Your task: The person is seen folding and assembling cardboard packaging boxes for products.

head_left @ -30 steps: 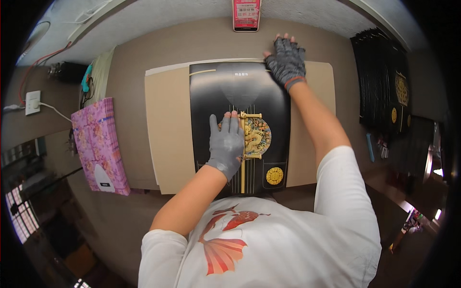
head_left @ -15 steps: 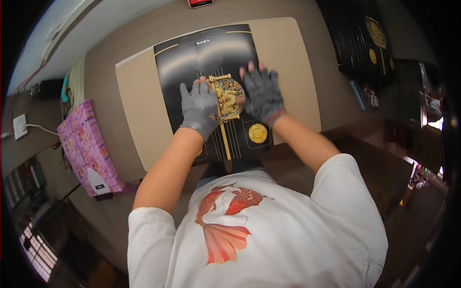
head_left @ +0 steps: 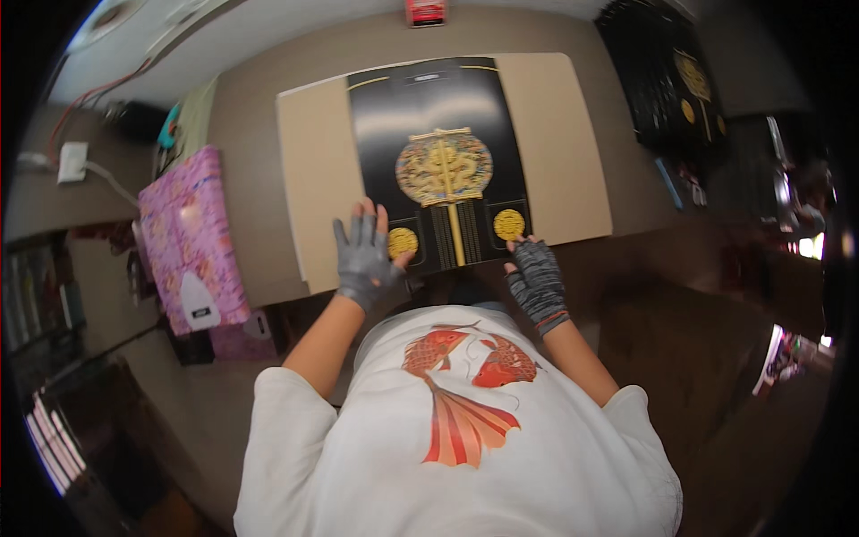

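A flat black printed sheet [head_left: 438, 103] with a gold dragon medallion and two gold discs lies over a wider beige board [head_left: 559, 148]. My left hand [head_left: 365, 255], in a smooth grey glove with bare fingertips, is spread at the board's near edge, beside the left gold disc. Its thumb reaches toward the sheet's near left corner. My right hand [head_left: 537, 279], in a dark knitted glove, is at the sheet's near right corner. Its fingertips touch or hover just below the right gold disc, with the thumb apart from them.
A purple flowered stack [head_left: 188, 237] stands at the left, near a white socket [head_left: 72, 161] with a cable. Black wrapped packages with gold emblems [head_left: 662, 76] lie at the far right. A blue tool [head_left: 668, 183] lies near them, and a red box [head_left: 426, 12] sits at the far edge.
Both hands have moved from the medallion toward me, down to the sheet's near corners. The medallion is now uncovered. The view has shifted a little.
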Demonstrator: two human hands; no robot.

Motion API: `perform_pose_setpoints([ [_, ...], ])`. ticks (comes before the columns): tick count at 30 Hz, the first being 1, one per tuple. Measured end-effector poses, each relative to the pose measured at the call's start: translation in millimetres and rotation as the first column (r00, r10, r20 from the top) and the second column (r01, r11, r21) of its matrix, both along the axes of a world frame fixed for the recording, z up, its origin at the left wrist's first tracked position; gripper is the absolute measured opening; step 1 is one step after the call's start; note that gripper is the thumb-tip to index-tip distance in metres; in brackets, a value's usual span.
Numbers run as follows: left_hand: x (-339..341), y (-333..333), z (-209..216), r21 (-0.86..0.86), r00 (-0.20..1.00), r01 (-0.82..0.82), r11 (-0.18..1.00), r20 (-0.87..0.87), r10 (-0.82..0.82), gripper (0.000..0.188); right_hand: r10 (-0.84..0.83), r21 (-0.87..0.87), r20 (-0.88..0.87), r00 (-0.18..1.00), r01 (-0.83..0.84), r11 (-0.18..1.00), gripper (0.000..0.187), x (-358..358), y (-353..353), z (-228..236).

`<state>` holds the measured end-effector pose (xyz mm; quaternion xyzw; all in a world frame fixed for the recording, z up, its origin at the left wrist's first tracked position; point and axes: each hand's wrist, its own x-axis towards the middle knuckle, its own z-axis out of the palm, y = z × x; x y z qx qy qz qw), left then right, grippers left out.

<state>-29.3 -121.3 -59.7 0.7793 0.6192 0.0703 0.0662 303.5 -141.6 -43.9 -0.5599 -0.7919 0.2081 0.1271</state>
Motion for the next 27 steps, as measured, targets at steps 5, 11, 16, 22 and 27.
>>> perform_pose_setpoints([
  [5, -15, -49, -3, -0.066, 0.998, -0.057, 0.996, 0.011, 0.058, 0.093, -0.145, 0.032, 0.122, 0.982, 0.142, 0.989, 0.043, -7, 24, 7],
  [11, -17, -48, 19, -0.071, 0.857, -0.246, 0.967, 0.451, 0.251, 0.068, -0.438, -0.098, -0.222, 0.871, 0.427, 0.899, 0.064, 2, 25, -10],
  [16, -22, -28, 22, -0.548, 0.452, -0.279, 0.788, 0.649, 0.612, 0.051, -0.852, -0.83, -0.504, 0.143, 0.194, 0.524, 0.035, 4, 28, 0],
  [22, -3, -7, 19, -0.79, 0.357, 0.041, 0.611, 0.583, 0.729, 0.042, -0.923, -0.959, -0.266, -0.277, -0.018, 0.282, 0.024, -1, 23, 1],
  [27, 43, 22, 18, -0.817, 0.324, 0.18, 0.547, 0.575, 0.752, 0.035, -0.959, -0.967, -0.253, 0.131, -0.006, 0.254, 0.028, 0, 26, 30],
])
